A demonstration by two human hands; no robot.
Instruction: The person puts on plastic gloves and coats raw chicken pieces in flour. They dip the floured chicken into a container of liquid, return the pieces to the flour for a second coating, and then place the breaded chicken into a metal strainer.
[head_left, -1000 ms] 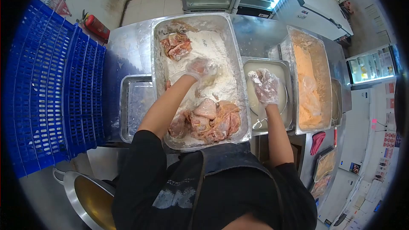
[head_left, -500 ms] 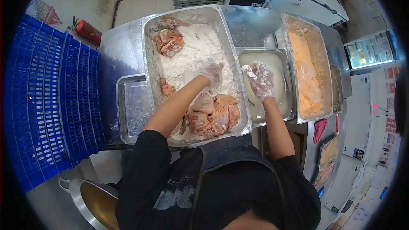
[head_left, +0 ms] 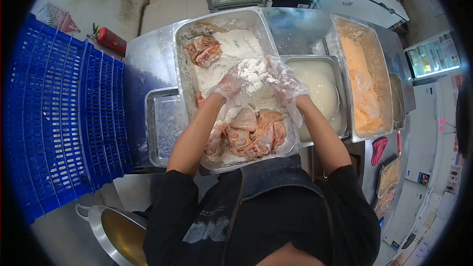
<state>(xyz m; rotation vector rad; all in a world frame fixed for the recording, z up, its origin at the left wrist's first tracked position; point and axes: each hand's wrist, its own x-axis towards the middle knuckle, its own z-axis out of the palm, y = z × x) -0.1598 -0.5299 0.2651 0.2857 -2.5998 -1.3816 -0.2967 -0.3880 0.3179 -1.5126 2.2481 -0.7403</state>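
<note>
Both my hands wear clear plastic gloves and hold one flour-coated piece (head_left: pixel 253 73) between them, over the large metal tray (head_left: pixel 180 76) of white flour. My left hand (head_left: pixel 229 84) is curved round the piece's left side, and my right hand (head_left: pixel 287 83) cups its right side. Raw, seasoned meat pieces (head_left: pixel 255 135) lie in the tray's near part, below my hands. Another meat piece (head_left: pixel 204 50) rests in the flour at the far left. Right of the flour tray stands a metal pan of whitish liquid (head_left: pixel 319 88).
A tray of orange powder (head_left: pixel 362 64) is at the right, with a pink cloth (head_left: pixel 378 150) below it. An empty-looking metal pan (head_left: pixel 165 125) stands left of the flour tray. Stacked blue crates (head_left: pixel 59 108) fill the left side; a large metal pot (head_left: pixel 116 236) is lower left.
My right hand has moved left from the liquid pan to over the flour tray. My left hand has shifted slightly, and both hands are now together round the floured piece.
</note>
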